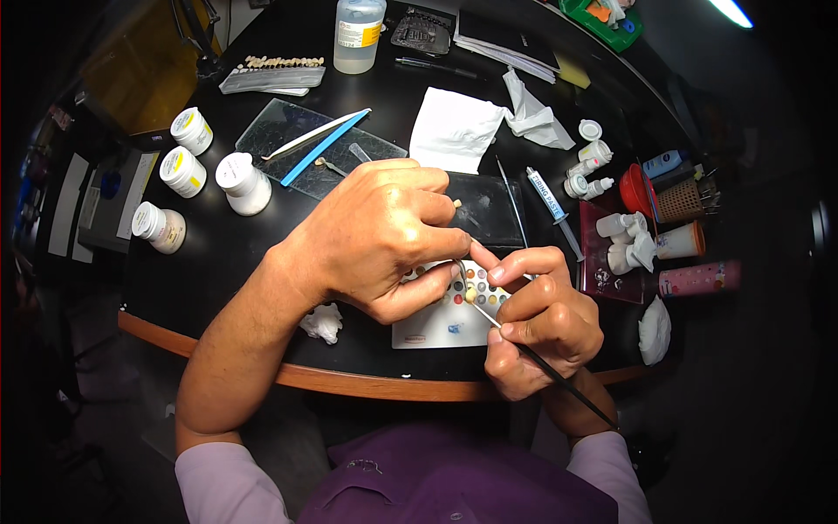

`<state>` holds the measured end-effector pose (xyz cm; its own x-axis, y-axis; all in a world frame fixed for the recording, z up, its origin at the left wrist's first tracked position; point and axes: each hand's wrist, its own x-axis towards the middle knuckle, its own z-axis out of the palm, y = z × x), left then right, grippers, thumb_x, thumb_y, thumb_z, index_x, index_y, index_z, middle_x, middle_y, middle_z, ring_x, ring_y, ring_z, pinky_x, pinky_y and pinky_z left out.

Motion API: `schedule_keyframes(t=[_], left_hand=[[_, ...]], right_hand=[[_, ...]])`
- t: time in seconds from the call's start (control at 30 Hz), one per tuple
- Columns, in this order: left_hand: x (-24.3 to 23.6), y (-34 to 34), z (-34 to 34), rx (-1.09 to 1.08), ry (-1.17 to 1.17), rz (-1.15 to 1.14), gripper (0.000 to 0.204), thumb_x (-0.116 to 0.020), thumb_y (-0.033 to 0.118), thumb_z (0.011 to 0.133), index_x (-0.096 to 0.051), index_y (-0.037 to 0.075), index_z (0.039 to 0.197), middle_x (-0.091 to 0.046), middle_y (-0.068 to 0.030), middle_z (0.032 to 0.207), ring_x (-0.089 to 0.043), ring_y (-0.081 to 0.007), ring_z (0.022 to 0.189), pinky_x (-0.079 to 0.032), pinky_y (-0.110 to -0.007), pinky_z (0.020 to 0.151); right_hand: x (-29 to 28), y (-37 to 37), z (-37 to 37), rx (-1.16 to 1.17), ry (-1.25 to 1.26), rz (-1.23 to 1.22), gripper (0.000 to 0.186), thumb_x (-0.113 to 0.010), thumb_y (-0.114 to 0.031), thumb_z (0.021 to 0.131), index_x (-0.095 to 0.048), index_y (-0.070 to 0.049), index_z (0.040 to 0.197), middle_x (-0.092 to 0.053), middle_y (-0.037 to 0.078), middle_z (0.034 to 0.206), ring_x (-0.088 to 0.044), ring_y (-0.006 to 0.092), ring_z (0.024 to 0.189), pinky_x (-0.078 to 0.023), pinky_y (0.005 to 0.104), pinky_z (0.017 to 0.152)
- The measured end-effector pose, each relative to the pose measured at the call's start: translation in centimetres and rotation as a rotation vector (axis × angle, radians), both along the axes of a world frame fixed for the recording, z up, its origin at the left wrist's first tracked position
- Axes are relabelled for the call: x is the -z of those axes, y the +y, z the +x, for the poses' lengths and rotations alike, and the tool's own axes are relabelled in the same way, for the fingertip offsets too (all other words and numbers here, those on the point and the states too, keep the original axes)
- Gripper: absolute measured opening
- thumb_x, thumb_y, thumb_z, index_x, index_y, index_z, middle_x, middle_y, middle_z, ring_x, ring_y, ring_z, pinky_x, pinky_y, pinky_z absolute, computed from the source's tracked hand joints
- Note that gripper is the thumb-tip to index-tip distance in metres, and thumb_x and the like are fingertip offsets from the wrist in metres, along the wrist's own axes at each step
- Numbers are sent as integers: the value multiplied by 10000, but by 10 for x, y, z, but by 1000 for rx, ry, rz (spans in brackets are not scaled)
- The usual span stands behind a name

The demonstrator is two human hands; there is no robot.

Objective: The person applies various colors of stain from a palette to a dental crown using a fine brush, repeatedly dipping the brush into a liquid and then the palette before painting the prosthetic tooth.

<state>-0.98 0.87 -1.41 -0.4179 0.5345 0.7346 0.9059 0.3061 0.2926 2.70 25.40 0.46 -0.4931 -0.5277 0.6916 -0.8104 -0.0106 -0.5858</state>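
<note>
My left hand (384, 236) is closed round a curved metal tool (461, 267), most of it hidden in the fist. At that tool's tip is a small yellowish tooth crown (471, 295). My right hand (550, 323) pinches a fine brush (559, 377) with a black handle, its pale tip end reaching to the crown. Beneath both hands lies a white palette card (419, 336) with rows of coloured dots and a blue smear. Just beyond my left fist a small tooth-coloured piece (456, 203) shows.
White jars (244, 183) stand to the left, near a glass slab (271, 131) bearing spatulas. Ahead are a bottle (356, 44) and a folded tissue (454, 127). At right lie a paste syringe (550, 201) and a pink tray (602, 284). Crumpled tissue (323, 323) sits near the wooden edge.
</note>
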Motion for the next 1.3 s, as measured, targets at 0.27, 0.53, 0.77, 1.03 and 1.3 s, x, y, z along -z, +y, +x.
schedule_keyframes(t=[0.27, 0.53, 0.77, 1.03, 1.3], left_hand=[[2, 0, 1, 4, -41, -23, 224, -773, 143, 666, -808, 56, 869, -479, -20, 626, -492, -228, 604, -376, -384, 538], [2, -1, 0, -9, -36, -56, 248, -764, 154, 664, -822, 64, 888, -470, -19, 621, -490, -226, 599, -382, -379, 530], [-2, 0, 0, -10, -3, -22, 371, -762, 187, 650, -862, 100, 997, -459, 1, 644, -472, -213, 629, -368, -371, 565], [1, 0, 0, -3, 8, -9, 407, -761, 175, 636, -866, 112, 1025, -468, 3, 656, -480, -217, 637, -365, -374, 572], [0, 0, 0, 1, 3, -8, 388, -768, 170, 631, -860, 104, 1002, -483, 0, 657, -488, -220, 639, -367, -376, 573]], right_hand=[[4, 0, 1, -19, -82, -77, 176, -696, 91, 721, -591, -26, 800, -620, 80, 777, -697, 340, 1015, -650, 571, 1005], [1, 1, -1, -37, -46, -33, 185, -708, 88, 713, -591, -25, 800, -615, 82, 772, -697, 342, 1008, -645, 576, 1014], [2, 2, 0, -37, -106, -91, 165, -704, 80, 729, -602, -28, 801, -626, 80, 775, -688, 331, 1023, -636, 599, 1028], [5, 1, -3, -47, -89, -74, 170, -730, 75, 737, -609, -23, 807, -635, 84, 780, -690, 344, 1043, -631, 602, 1034], [4, 2, -2, -47, -77, -61, 167, -732, 72, 733, -614, -24, 801, -638, 82, 778, -693, 344, 1041, -628, 596, 1039]])
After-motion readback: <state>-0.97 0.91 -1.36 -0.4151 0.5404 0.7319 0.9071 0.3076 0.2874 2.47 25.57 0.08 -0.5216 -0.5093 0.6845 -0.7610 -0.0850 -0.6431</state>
